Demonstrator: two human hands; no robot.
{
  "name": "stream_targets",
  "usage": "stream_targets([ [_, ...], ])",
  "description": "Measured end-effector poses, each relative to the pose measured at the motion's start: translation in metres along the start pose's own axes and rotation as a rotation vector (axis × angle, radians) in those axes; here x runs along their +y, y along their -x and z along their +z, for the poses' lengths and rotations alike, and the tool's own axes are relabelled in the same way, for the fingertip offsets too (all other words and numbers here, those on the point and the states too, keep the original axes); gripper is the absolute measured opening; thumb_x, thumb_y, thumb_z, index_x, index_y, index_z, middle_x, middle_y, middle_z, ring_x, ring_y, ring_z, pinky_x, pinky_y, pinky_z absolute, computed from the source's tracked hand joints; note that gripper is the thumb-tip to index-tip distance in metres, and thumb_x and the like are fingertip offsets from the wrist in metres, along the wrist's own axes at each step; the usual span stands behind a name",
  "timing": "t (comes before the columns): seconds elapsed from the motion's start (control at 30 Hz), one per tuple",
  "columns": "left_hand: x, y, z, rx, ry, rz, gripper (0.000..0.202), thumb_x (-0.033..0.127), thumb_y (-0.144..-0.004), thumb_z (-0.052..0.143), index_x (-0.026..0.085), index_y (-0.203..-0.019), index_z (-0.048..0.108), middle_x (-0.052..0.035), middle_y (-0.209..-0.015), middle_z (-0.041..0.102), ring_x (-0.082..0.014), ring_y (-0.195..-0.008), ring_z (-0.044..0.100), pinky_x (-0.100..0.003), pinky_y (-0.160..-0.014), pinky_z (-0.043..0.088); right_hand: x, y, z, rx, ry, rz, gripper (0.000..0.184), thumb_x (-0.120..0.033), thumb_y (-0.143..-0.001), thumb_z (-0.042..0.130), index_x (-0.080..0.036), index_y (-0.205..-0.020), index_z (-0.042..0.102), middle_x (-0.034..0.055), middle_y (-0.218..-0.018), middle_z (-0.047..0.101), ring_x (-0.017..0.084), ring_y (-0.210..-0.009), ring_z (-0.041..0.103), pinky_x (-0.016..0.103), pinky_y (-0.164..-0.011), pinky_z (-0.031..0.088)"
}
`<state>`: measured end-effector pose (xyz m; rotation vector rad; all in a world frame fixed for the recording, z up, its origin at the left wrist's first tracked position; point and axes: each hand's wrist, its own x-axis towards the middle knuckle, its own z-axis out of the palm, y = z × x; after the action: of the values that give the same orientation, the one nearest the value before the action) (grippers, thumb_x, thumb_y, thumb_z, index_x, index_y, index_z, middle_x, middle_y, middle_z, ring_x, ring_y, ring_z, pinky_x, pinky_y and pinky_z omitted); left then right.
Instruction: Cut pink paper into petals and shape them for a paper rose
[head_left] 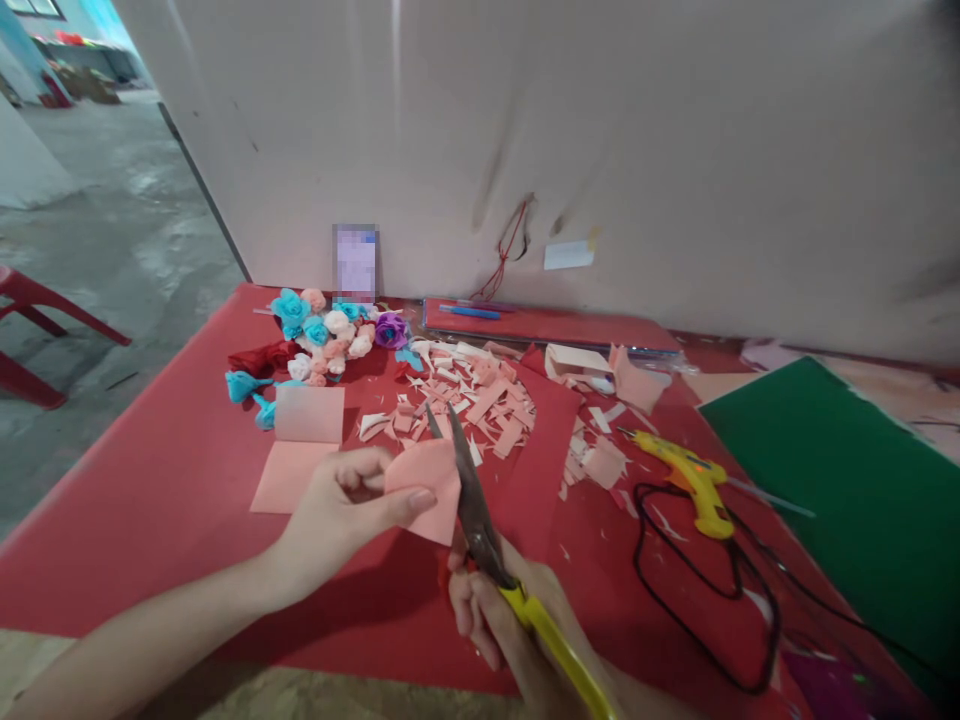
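Observation:
A small pink piece of paper (426, 490), rounded along its upper edge, is pinched between the thumb and fingers of my left hand (349, 500). My right hand (502, 620) grips a pair of scissors (484, 535) with yellow handles. The blades point up and away, slightly apart, right at the paper's right edge. Left of the paper, a folded pink sheet (309, 415) lies on the red table with another pink sheet (281, 478) in front of it. Beyond the blades spreads a heap of pink paper scraps (491, 395).
Blue, pink, white and purple paper flowers (330, 335) cluster at the back left, below a phone (355, 262) leaning on the wall. A yellow glue gun (694, 480) with a looped black cord lies right, beside a green board (840, 500). A red stool (45, 320) stands left.

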<state>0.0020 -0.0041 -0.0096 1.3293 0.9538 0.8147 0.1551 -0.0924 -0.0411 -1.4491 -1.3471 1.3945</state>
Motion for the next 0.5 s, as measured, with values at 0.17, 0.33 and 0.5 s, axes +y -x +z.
stream_targets([
  [0.17,0.001,-0.001,-0.004,-0.011,0.031,-0.006,0.033,0.027,-0.062,0.064,0.015,-0.047,0.038,0.007,-0.043,0.033,-0.004,-0.041,0.028,-0.017,-0.039,0.023,-0.008,0.001,-0.002,-0.033,0.03,-0.019,0.025,-0.04,-0.087,0.032,-0.018,-0.083,0.043,-0.0059,-0.051,0.042,0.004,-0.037,0.034,0.016,-0.037,0.027],
  [0.33,0.003,-0.005,-0.007,0.019,0.025,0.02,0.033,0.028,-0.061,0.065,0.015,-0.046,0.039,0.0063,-0.045,0.033,-0.0045,-0.043,0.028,-0.018,-0.04,0.023,-0.013,0.001,0.002,0.066,0.034,0.01,0.027,-0.042,-0.086,0.033,-0.018,-0.079,0.044,-0.0065,-0.047,0.04,0.004,-0.035,0.033,0.016,-0.035,0.025],
  [0.5,0.003,-0.008,-0.009,0.023,0.041,0.01,0.024,0.026,-0.061,0.065,0.014,-0.049,0.047,0.0049,-0.047,0.042,-0.0053,-0.044,0.036,-0.017,-0.04,0.028,-0.009,0.0,0.002,0.056,0.024,0.044,0.028,-0.044,-0.085,0.036,-0.019,-0.079,0.044,-0.0065,-0.047,0.041,0.004,-0.034,0.035,0.015,-0.032,0.023],
])
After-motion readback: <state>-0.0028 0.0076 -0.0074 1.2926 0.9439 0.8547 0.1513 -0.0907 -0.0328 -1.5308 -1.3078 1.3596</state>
